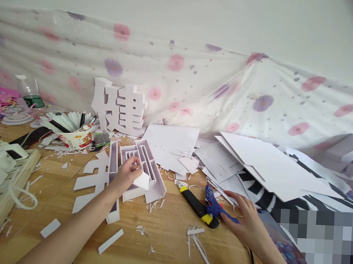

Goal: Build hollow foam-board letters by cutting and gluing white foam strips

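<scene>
Between the fingers of my left hand (128, 176) is a small white board piece (142, 180), held over the near part of a white walled letter form (156, 182) lying on the table. My right hand (244, 216) is at the blue glue gun (212, 201), its thumb by the gun's rear end and its fingers spread apart. Next to the gun lies a yellow and black cutter (198, 206). A flat white cut-out shape (100, 176) is left of the walled form.
A finished white character (132, 110) stands at the back. A paper cup of white strips (77, 138), power strips (10, 178) and a bottle (30, 93) are left. White sheets (269, 160) and a phone (286, 244) are right. Scraps (110, 241) litter the wooden table (147, 240).
</scene>
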The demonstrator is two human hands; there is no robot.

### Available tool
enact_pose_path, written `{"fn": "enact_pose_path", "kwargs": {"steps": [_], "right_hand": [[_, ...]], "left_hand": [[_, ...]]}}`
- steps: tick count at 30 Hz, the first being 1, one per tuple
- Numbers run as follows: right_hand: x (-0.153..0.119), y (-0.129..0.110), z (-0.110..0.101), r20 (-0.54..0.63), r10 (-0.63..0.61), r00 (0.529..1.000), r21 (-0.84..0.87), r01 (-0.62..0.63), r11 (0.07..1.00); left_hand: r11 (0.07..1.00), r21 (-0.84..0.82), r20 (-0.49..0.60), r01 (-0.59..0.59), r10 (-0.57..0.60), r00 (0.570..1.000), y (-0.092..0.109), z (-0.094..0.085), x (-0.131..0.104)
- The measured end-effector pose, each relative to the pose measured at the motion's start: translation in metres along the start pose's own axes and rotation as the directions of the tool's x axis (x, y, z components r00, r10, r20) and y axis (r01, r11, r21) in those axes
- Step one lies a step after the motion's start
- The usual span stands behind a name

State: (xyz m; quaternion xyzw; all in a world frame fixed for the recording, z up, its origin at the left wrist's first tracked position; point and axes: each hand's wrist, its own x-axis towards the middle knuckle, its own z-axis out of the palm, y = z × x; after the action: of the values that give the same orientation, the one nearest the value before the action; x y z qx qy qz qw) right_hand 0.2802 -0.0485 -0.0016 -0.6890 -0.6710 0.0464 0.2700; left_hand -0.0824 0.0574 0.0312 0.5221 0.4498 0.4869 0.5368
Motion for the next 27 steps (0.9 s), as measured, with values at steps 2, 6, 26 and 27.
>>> {"fn": "enact_pose_path", "kwargs": {"steps": [2, 6, 26, 27], "right_hand": [[0.001, -0.031, -0.007, -0.103, -0.012, 0.995, 0.058, 0.018, 0.998], [0.01, -0.117, 0.008, -0.12, -0.222, 0.968, 0.243, 0.246, 0.938], [0.03, -0.213, 0.074, -0.016, -0.416, 0.909, -0.101, 0.413, 0.905], [0.03, -0.21, 0.073, -0.035, -0.396, 0.918, -0.069, 0.393, 0.917]], "left_hand": [[0.998, 0.057, -0.006, -0.004, 0.005, 1.0, 0.0, 0.0, 0.0], [0.988, 0.152, -0.029, -0.007, 0.011, 1.0, 0.001, 0.002, 0.001], [0.969, 0.228, 0.121, -0.096, 0.069, 0.99, 0.001, 0.008, -0.006], [0.972, 0.211, 0.132, -0.105, 0.078, 0.988, 0.002, 0.008, -0.006]]}}
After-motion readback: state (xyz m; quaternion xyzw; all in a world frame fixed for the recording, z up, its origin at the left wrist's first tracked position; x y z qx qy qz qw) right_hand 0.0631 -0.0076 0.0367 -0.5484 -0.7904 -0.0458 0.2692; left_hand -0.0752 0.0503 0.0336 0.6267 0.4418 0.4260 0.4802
